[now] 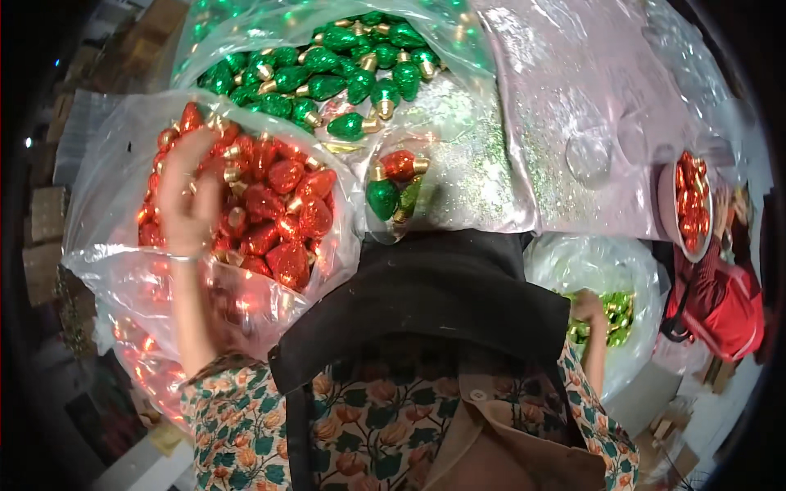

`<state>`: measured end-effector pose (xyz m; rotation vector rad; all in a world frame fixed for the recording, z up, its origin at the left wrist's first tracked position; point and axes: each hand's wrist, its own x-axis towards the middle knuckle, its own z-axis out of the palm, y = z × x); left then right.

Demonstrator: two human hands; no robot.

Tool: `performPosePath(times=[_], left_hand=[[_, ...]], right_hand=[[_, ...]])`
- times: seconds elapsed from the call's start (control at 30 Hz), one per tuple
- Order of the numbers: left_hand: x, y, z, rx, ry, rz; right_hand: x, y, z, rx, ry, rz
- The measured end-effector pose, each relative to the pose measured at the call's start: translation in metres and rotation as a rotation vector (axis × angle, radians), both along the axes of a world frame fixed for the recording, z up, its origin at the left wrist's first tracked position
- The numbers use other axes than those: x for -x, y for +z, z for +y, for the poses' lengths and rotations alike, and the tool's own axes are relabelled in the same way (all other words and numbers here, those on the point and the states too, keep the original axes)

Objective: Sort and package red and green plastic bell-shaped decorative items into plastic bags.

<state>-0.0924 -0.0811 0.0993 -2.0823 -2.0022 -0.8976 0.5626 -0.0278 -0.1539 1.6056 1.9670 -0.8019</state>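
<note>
1. From where I stand, the person's left hand (pixel 192 200) is over the red bulbs (pixel 286 263), blurred, with its fingers stretched forward and the thumb a little apart. Whether it has hold of a bulb, I cannot tell.
2. Those glittery red bulbs with gold caps lie heaped in a wide-mouthed clear bag (pixel 106 192) at the person's left.
3. The right hand (pixel 588 308) is down among the lime-green bulbs (pixel 620 315) in another clear bag (pixel 641 263), close by the person's right side. Its fingers look curled downward; what they grip, if anything, is hidden from me.
4. Between the two bags, in front of the black apron (pixel 442 278), a small clear holder (pixel 388 233) has a red, a dark green and a lime bulb grouped together.
5. Beyond it, dark green bulbs (pixel 323 61) spill from a green-tinted bag (pixel 467 37), and one loose green bulb (pixel 346 126) lies nearest the holder.
6. The table's pale pink covering (pixel 565 106) is strewn with glitter.
7. At its right edge sits an oval dish (pixel 667 196) filled with more red bulbs.
</note>
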Motion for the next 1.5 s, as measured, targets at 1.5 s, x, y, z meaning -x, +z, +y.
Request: performPosePath(times=[1.5], left_hand=[[-0.085,-0.036,0.076,0.59,-0.519,-0.061]], right_hand=[[0.345,0.191,0.17,0.283,0.264,1.179]])
